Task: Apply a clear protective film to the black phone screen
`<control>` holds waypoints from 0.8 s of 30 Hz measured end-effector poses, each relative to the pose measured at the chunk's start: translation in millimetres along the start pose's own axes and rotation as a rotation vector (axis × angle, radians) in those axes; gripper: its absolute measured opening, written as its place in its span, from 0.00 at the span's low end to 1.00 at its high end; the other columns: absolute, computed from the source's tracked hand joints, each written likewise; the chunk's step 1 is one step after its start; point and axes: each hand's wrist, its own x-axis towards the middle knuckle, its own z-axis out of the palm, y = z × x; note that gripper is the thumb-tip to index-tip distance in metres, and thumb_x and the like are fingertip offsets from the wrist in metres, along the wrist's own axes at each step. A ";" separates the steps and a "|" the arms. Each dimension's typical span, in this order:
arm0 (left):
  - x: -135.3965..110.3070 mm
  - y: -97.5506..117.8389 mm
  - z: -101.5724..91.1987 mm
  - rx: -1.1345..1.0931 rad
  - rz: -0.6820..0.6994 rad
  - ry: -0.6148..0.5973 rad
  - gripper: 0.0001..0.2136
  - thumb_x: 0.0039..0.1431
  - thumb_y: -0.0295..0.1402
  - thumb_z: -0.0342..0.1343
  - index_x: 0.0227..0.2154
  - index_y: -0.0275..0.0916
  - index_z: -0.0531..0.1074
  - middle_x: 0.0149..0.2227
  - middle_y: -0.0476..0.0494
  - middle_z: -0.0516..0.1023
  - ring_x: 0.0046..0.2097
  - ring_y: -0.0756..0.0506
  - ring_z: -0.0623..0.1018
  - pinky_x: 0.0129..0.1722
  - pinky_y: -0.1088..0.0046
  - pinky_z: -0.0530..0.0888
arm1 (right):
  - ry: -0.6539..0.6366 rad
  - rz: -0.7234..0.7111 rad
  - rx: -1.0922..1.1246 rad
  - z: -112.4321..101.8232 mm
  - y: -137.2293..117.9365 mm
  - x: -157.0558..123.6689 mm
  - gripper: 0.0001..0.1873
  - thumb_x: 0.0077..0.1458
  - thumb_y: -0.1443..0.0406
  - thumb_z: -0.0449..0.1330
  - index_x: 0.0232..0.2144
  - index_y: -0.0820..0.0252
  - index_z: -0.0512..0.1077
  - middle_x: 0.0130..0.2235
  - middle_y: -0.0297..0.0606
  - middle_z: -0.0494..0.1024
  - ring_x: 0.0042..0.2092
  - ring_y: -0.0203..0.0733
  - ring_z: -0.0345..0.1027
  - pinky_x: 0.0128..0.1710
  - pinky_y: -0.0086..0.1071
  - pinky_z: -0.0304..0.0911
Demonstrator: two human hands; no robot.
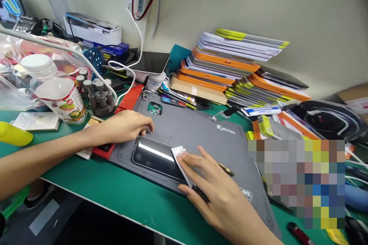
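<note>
A black phone (153,156) lies screen up on a grey work mat (198,132). My left hand (126,125) rests curled over the phone's far top edge and steadies it. My right hand (214,187) lies flat with its fingers stretched out, pressing a small white wipe (178,157) onto the right part of the screen. A brass-coloured tool (227,169) lies on the mat just behind my right fingers.
A plastic bottle (57,93) and a rack of grey bits (97,93) stand at the left. Stacks of orange and grey flat boxes (230,69) fill the back. A tablet (149,63), white cables and a red case (129,97) lie behind the mat. The green table edge (115,206) runs in front.
</note>
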 end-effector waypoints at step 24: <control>-15.5 5.1 6.1 0.324 0.005 0.136 0.17 0.64 0.24 0.49 0.49 0.41 0.78 0.46 0.43 0.86 0.48 0.42 0.84 0.41 0.71 0.74 | 0.079 0.112 0.006 56.5 -71.1 50.6 0.22 0.76 0.62 0.47 0.57 0.58 0.78 0.52 0.44 0.83 0.58 0.47 0.76 0.72 0.63 0.56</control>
